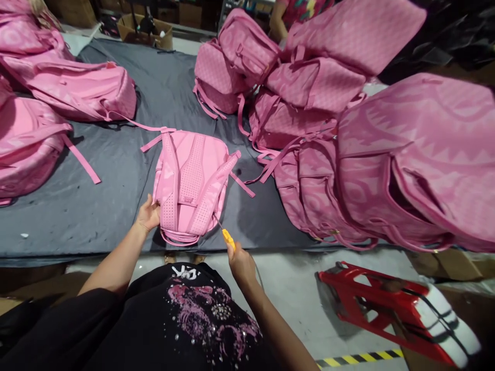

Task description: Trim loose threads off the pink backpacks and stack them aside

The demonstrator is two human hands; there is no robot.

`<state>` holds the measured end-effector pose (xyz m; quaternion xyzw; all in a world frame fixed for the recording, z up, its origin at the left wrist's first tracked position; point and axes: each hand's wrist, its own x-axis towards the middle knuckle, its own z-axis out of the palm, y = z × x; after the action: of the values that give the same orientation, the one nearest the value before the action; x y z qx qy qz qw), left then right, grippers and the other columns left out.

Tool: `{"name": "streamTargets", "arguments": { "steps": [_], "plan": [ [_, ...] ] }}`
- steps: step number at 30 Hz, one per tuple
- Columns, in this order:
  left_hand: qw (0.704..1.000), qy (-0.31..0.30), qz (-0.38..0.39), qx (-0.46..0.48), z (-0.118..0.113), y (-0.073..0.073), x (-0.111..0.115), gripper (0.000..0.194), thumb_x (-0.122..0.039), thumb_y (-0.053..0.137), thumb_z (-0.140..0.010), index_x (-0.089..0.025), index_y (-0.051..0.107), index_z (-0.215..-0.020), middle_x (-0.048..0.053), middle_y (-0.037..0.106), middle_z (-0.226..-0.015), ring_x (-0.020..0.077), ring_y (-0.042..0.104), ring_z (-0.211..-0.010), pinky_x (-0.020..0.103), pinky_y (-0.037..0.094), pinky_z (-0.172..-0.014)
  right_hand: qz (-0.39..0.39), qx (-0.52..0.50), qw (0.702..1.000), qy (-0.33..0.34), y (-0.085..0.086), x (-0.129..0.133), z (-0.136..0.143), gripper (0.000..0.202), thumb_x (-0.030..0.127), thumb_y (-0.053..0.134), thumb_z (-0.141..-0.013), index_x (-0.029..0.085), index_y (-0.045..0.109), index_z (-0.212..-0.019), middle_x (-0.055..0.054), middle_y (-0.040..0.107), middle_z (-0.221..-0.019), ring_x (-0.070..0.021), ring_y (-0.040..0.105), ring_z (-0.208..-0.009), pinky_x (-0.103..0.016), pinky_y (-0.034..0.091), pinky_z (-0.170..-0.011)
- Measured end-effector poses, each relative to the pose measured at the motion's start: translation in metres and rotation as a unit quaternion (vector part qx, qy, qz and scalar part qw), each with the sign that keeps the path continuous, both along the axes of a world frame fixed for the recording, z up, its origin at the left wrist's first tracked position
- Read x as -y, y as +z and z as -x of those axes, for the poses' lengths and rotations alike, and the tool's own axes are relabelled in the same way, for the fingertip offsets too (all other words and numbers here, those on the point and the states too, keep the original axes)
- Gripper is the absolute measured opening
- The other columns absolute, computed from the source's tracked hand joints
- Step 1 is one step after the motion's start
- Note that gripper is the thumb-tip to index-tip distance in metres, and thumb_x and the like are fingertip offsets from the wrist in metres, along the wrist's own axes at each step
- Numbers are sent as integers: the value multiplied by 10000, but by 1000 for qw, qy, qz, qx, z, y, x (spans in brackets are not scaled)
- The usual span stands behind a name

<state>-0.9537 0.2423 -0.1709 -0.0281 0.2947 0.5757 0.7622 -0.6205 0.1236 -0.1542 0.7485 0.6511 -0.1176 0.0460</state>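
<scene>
A pink backpack [192, 162] lies on the grey-covered table [116, 216] with its back panel and shoulder straps facing up and its top handle end toward me. My left hand [149, 214] grips its left side near that end, with some fingers hidden by the bag. In my right hand [240, 263] is a yellow-handled tool [228, 238] with a thin metal shaft. The shaft's tip reaches the bag's lower right side, beside the right strap. A thin grey cord runs behind my right wrist, but its connection is hidden.
Pink backpacks [88, 87] stand on the left, and a larger pile of pink bags [305, 98] covers the right side. Across the table, a person's arm [277, 23] shows behind that pile. A red-framed stool [371, 301] stands on the floor at right. One cardboard box [164, 36] is beyond the table.
</scene>
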Motion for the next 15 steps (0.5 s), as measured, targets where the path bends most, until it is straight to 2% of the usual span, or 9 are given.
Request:
{"name": "streamTargets", "arguments": {
  "steps": [7,10,12,15],
  "plan": [
    [999,-32,-12,-8,-8,1,-9,468,-538,494,-918,-100,635,-1005,193,720,-1041,325,649,-1126,548,470,-1023,23,-17,1000,-7,-10,-14,14,356,422,315,-1040,141,532,-1066,-105,714,-842,-173,693,-738,-239,344,-578],
    [998,-29,-49,1,-17,2,-13,508,-552,468,-926,-88,627,-1059,208,704,-1096,327,626,-1165,547,448,-1047,4,-7,1000,27,-14,-12,18,358,417,313,-1041,127,523,-1071,-107,706,-844,-161,685,-742,-230,322,-569],
    [998,-31,-59,3,-20,2,-14,532,-554,458,-930,-80,619,-1110,209,701,-1106,324,617,-1180,545,434,-1061,-4,10,998,54,-12,-11,17,378,436,316,-1036,126,529,-1064,-108,704,-831,-166,685,-735,-228,314,-558],
    [997,-51,-57,-4,-18,2,-15,584,-567,431,-937,-67,605,-1184,205,710,-1083,315,620,-1177,529,427,-1073,5,57,998,21,-2,-17,17,409,468,325,-1024,119,534,-1065,-138,701,-843,-199,696,-751,-229,351,-568]
  ]
}}
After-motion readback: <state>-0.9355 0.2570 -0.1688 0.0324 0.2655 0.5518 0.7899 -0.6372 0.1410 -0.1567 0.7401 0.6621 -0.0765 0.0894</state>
